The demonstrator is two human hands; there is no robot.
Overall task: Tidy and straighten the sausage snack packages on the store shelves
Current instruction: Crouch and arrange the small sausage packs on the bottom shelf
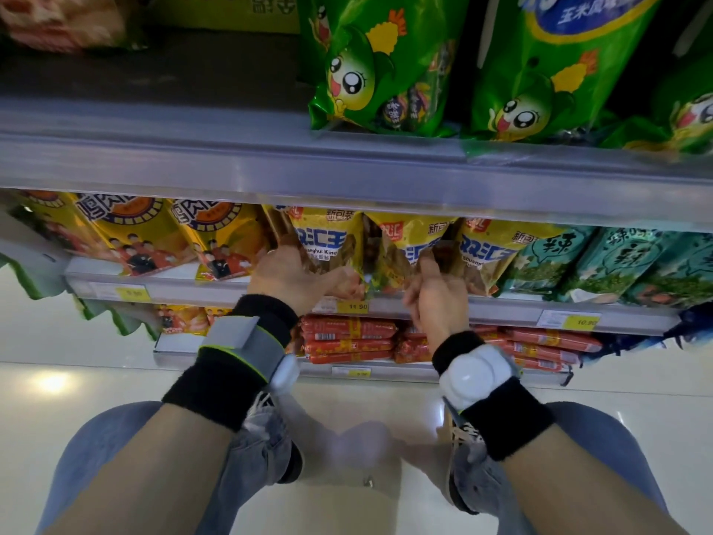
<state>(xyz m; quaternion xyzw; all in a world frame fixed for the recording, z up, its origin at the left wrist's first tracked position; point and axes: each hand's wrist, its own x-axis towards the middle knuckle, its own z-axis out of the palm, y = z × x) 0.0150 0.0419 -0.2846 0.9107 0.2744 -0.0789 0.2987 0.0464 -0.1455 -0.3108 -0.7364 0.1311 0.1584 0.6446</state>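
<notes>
Yellow Shuanghui King sausage packs stand in a row on the middle shelf. My left hand (293, 278) grips the lower part of the left yellow pack (332, 241), fingers wrapped round its left edge. My right hand (434, 291) pinches the bottom of the middle yellow pack (409, 241). A third yellow pack (490, 249) stands just to the right, untouched. Both wrists wear black bands with sensors.
Yellow-orange team-picture packs (127, 229) fill the shelf's left, teal spicy packs (617, 260) the right. Green cartoon corn sausage bags (386, 63) stand on the shelf above. Red sausage bundles (347, 339) lie on the lower shelf. The grey shelf rail (231, 164) overhangs my hands.
</notes>
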